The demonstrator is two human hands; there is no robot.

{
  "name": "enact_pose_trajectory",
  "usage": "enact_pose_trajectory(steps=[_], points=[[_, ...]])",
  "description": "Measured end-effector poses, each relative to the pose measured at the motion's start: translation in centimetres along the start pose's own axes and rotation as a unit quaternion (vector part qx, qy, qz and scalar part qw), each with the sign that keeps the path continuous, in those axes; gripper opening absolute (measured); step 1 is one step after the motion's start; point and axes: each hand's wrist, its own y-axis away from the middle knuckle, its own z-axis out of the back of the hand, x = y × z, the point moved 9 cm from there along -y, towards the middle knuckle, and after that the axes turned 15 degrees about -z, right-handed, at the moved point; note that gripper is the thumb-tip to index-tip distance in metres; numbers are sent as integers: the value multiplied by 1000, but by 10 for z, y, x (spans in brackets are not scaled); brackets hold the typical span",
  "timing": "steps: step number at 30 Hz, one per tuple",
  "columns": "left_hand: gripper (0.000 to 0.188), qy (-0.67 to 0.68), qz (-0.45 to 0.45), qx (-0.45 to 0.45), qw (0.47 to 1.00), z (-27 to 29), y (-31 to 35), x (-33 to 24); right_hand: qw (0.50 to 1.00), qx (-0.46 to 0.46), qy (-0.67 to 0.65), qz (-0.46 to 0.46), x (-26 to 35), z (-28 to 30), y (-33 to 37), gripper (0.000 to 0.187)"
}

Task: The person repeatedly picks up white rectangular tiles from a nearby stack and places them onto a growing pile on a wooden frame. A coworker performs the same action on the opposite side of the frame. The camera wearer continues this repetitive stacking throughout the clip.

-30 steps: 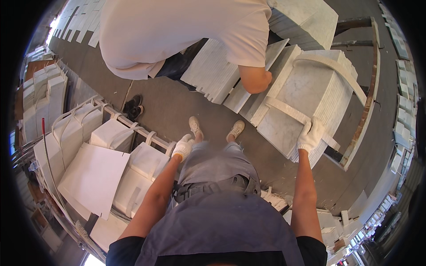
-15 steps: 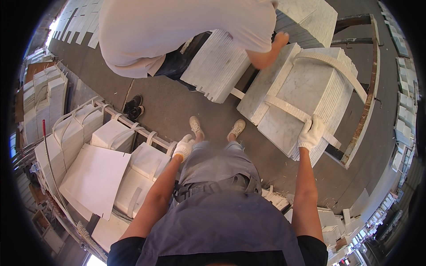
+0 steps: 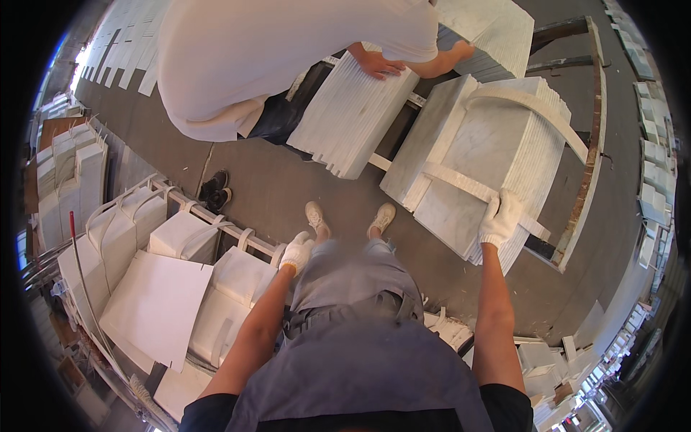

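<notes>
My right hand [image 3: 500,218], in a white knit glove, lies on a pale strap [image 3: 461,181] at the near side of a stack of grey-white marble slabs [image 3: 482,144]. Its thumb stands apart from its stretched fingers. My left hand [image 3: 296,252], gloved too, hangs by my left thigh with fingers loosely bent and nothing visible in it. It is nearest the metal rail [image 3: 230,229] of a rack with strapped white blocks [image 3: 234,266]. Across from me a bent-over person in a white shirt [image 3: 288,65] lays one hand on another slab stack [image 3: 353,115] and reaches the other toward a farther stack [image 3: 489,36].
A rusty metal frame [image 3: 586,144] surrounds the right-hand stacks. A white sheet [image 3: 158,302] leans on the left rack. Black shoes [image 3: 214,191] lie on the concrete floor [image 3: 273,187]. More strapped stone [image 3: 75,158] stands at far left, and stone pieces [image 3: 536,363] lie behind me at right.
The person's near hand has come into view on the middle slab stack, while their other hand has shifted slightly right. My hands keep nearly the same places; the view has moved slightly.
</notes>
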Motion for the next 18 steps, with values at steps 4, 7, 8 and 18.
enact_pose_trajectory(steps=[4,7,8,18], points=[[69,63,30,2,998,-5,-6,16,1000,2,-11,3,2,2,-1,29],[69,39,10,-2,999,-4,-11,22,1000,6,-10,0,2,2,-2,30],[69,26,1,-6,1000,-4,-12,22,1000,7,-9,-4,2,2,-2,30],[68,25,-9,-14,1000,-6,-18,37,1000,9,-15,-9,3,4,-2,30]])
